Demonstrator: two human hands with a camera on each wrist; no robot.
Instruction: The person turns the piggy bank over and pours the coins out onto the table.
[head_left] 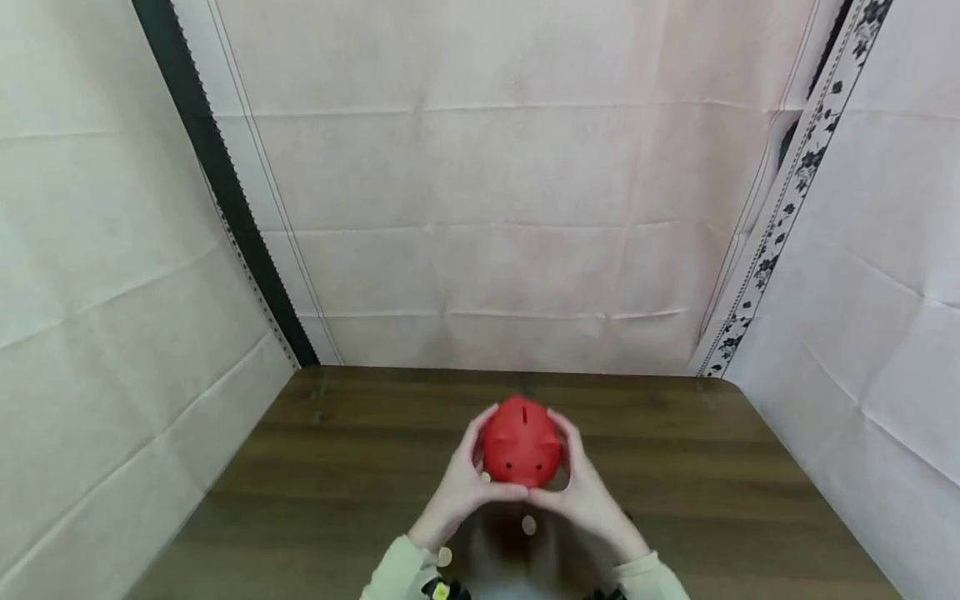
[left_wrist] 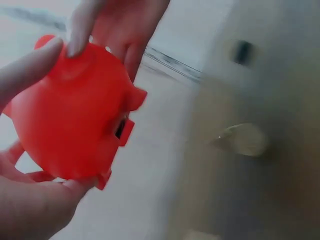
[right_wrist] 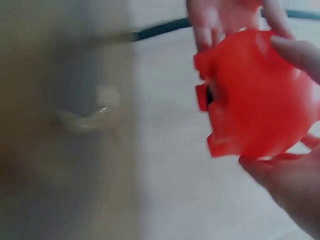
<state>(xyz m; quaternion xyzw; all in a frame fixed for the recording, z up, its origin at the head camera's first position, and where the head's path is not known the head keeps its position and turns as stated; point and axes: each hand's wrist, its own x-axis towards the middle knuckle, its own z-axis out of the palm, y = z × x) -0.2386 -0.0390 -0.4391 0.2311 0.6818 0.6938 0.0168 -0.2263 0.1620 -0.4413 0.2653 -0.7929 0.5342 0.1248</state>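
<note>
A red piggy bank [head_left: 522, 442] with a coin slot on its top is held up between both hands, over the brown table. My left hand [head_left: 467, 485] grips its left side and my right hand [head_left: 579, 493] its right side, with the thumbs nearly meeting at the front. Its stubby feet and a dark opening in the underside show in the left wrist view. Beneath it, a round coin [head_left: 528, 525] appears, and another coin [head_left: 444, 557] lies by the left wrist. A third small pale disc [head_left: 485, 477] shows beside the left palm. The wrist views are blurred.
The brown wood-grain table [head_left: 360, 467] reaches back to a pale cloth wall [head_left: 525, 250]. More cloth hangs at the left [head_left: 112, 333] and right [head_left: 862, 333]. A small dark object [left_wrist: 243, 52] lies blurred on the table.
</note>
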